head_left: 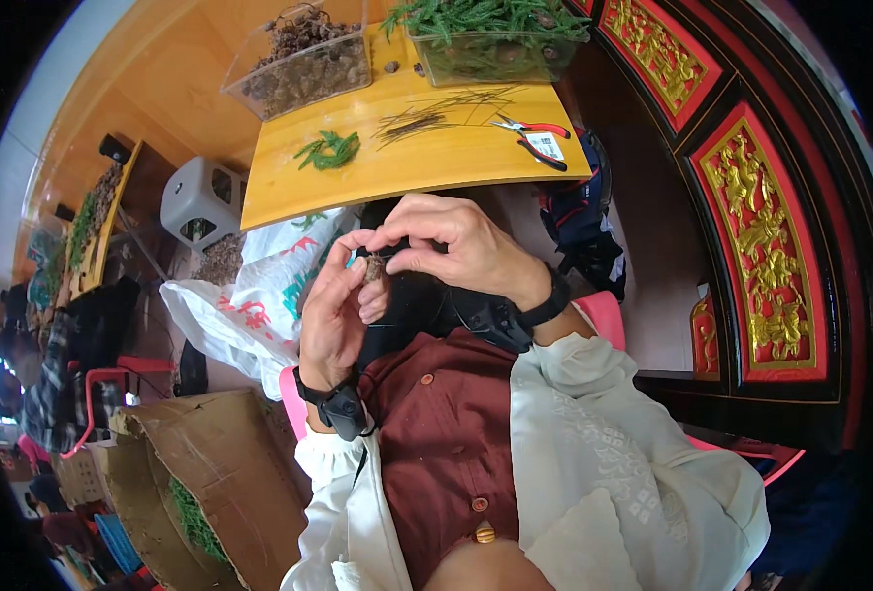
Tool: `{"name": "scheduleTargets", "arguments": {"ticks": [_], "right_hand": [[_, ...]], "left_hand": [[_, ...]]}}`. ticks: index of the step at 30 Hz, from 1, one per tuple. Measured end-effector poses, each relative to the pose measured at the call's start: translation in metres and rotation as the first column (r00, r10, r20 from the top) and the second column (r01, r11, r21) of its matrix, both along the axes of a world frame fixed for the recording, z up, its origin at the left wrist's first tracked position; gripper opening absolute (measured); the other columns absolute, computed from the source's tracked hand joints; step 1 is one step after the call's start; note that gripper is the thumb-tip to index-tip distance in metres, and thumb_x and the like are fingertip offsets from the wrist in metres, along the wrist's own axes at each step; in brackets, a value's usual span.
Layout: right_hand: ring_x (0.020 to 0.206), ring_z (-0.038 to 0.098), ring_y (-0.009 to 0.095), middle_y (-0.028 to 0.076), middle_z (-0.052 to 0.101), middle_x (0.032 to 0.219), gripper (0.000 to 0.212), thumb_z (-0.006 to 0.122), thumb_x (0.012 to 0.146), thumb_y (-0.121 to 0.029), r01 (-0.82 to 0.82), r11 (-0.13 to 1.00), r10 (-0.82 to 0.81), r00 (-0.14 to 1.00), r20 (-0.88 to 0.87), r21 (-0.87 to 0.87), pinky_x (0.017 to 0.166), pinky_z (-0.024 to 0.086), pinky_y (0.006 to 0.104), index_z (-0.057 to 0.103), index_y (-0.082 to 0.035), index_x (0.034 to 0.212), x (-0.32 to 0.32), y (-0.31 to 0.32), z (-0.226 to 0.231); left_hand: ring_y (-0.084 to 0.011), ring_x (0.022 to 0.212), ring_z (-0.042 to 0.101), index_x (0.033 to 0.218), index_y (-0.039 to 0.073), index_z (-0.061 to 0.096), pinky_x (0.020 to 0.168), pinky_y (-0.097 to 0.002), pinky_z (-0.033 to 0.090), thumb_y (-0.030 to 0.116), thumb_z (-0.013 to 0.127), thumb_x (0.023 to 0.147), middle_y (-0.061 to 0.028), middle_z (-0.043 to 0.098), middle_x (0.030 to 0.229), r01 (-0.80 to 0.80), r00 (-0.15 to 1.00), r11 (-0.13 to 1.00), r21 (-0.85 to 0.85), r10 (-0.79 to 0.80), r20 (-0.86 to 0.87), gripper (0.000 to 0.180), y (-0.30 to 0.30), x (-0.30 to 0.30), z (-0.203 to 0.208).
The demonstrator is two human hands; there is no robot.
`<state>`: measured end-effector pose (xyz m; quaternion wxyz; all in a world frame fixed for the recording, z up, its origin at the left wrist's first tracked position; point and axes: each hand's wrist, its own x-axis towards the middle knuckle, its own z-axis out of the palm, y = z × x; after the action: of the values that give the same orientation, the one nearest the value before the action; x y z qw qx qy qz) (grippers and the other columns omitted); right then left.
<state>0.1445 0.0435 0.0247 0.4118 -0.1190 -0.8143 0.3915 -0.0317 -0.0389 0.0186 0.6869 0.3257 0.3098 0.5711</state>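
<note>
In front of my chest, just off the table's near edge, my left hand [338, 305] is closed round a small brown pine cone [374, 269]. My right hand [461, 246] reaches over from the other side, its fingers curled and pinched together at the top of the cone. Whatever sits between those fingertips is too small to make out. Beyond both hands, on the yellow table [289, 202], lie several thin dark wires [426, 120], a green sprig [329, 150] bent into a curl, and red-and-black pliers [540, 141] with their handles spread.
At the table's back stand a clear bin of pine cones [303, 74] and a clear bin of green sprigs [495, 49]. White plastic bags [249, 305], a grey stool [200, 202] and a cardboard box [220, 453] are on the left. A carved red-and-gold panel [761, 246] rises at right.
</note>
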Motion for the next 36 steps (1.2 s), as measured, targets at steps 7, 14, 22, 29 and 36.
{"name": "scheduleTargets", "arguments": {"ticks": [7,14,22,29,36], "right_hand": [[0.076,0.060,0.017,0.006,0.062,0.088,0.012,0.072,0.074,-0.007,0.175,0.981,-0.167,0.981,-0.096,0.083,0.067,0.048,0.0277,0.071,-0.008,0.086,-0.002,-0.001,0.004],[0.084,0.058,0.023,0.002,0.067,0.097,0.015,0.073,0.071,-0.014,0.279,0.883,-0.268,0.960,-0.082,0.378,0.072,0.048,0.0331,0.069,-0.008,0.084,0.007,0.002,0.011],[0.089,0.056,0.023,0.000,0.067,0.088,0.013,0.073,0.071,-0.016,0.309,0.856,-0.277,0.951,-0.136,0.415,0.079,0.045,0.0343,0.068,-0.008,0.081,0.008,-0.001,0.018],[0.082,0.057,0.025,0.004,0.065,0.081,0.010,0.071,0.073,-0.013,0.337,0.895,-0.342,0.939,-0.037,0.293,0.077,0.044,0.0347,0.067,-0.008,0.080,0.008,-0.006,0.020],[0.075,0.060,0.014,0.003,0.064,0.075,0.006,0.067,0.080,-0.009,0.338,0.938,-0.341,0.940,-0.030,-0.077,0.071,0.046,0.0275,0.067,-0.004,0.084,0.003,-0.006,0.010]], "left_hand": [[-0.0081,0.056,0.034,0.119,0.006,0.041,0.050,-0.0205,0.028,0.017,0.049,0.094,0.0004,0.039,0.067,0.060,0.996,0.998,-0.014,-0.058,0.067,0.028,0.002,0.006,0.006],[-0.0072,0.057,0.034,0.119,0.006,0.041,0.051,-0.0197,0.028,0.014,0.050,0.094,0.0004,0.040,0.069,-0.018,0.999,0.999,0.030,0.019,-0.030,0.028,0.000,0.014,0.014],[-0.0063,0.058,0.033,0.120,0.006,0.039,0.051,-0.0188,0.026,0.011,0.051,0.094,0.0007,0.040,0.071,-0.092,0.988,0.993,0.080,0.101,-0.114,0.029,-0.004,0.021,0.022],[-0.0160,0.067,0.050,0.126,0.002,0.035,0.061,-0.0264,0.042,0.004,0.056,0.090,-0.0064,0.052,0.081,-0.175,0.621,0.811,0.558,0.531,-0.576,0.042,0.000,0.026,0.015],[-0.0310,0.080,0.062,0.128,-0.002,0.037,0.071,-0.0344,0.049,0.000,0.061,0.085,-0.0207,0.058,0.097,0.153,-0.087,0.583,0.798,0.812,-0.577,0.049,0.012,0.034,0.010]]}}
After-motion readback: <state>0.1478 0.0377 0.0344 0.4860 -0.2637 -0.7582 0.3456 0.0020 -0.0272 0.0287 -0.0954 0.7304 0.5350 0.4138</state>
